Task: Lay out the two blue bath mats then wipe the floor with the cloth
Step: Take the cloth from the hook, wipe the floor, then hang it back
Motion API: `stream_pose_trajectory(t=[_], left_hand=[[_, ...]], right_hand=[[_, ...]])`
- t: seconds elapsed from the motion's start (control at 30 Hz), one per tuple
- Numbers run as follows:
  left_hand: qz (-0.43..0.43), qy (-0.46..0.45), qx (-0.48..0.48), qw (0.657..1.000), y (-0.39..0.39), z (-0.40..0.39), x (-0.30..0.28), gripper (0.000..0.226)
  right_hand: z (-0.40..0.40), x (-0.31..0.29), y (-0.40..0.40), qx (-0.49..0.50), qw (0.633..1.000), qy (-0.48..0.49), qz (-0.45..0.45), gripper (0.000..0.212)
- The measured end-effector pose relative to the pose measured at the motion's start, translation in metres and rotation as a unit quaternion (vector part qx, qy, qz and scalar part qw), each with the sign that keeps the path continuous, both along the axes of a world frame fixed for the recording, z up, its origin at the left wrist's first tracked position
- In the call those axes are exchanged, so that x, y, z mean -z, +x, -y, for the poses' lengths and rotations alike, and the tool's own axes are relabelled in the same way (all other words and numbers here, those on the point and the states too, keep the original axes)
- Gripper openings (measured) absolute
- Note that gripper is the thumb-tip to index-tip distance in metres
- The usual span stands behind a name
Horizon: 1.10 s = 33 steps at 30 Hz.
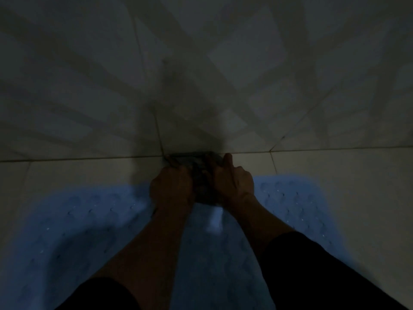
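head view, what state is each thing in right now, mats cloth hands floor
left bath mat: laid flat on the floor
right bath mat: laid flat, beside the left one
cloth: dark, bunched, down on the tiles under both hands
left hand: fingers curled on the cloth
right hand: on the cloth, grip unclear
floor: pale tiles, dim, wetness not discernible

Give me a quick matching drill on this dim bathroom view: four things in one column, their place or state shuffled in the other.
Things:
1. dark crumpled cloth
2. left blue rubber bath mat
3. right blue rubber bath mat
4. pale tiled floor

Places or states:
A. flat under the right forearm
B. bare beyond the mats, crossed by grout lines
C. pressed down by the left hand and right hand
D. flat under the left forearm

Pairs: 1-C, 2-D, 3-A, 4-B
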<state>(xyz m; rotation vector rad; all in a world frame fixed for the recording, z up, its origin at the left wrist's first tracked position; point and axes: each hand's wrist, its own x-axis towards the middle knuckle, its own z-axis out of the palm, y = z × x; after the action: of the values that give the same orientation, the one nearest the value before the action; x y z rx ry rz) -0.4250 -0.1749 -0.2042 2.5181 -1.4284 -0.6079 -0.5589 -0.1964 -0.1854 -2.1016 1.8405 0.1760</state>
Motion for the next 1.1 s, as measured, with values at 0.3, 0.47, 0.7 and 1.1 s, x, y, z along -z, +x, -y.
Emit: stream_pose_trajectory(t=[0.3, 0.47, 0.7, 1.1], left_hand=[[0.202, -0.061, 0.118, 0.970, -0.052, 0.003, -0.014, 0.022], [0.235, -0.068, 0.147, 0.958, -0.095, 0.003, -0.024, 0.034], [0.245, -0.023, 0.217, 0.945, -0.167, 0.016, -0.002, 0.061], [0.253, -0.029, 0.221, 0.942, -0.267, 0.023, -0.021, 0.047]], right_hand=[[0.004, 0.007, -0.056, -0.053, 0.995, -0.077, -0.024, 0.053], [0.009, 0.010, -0.103, -0.052, 0.994, -0.095, -0.011, 0.054], [0.021, 0.006, -0.176, -0.041, 0.994, -0.101, -0.002, 0.053], [0.028, 0.014, -0.274, -0.010, 0.990, -0.137, -0.001, 0.055]])
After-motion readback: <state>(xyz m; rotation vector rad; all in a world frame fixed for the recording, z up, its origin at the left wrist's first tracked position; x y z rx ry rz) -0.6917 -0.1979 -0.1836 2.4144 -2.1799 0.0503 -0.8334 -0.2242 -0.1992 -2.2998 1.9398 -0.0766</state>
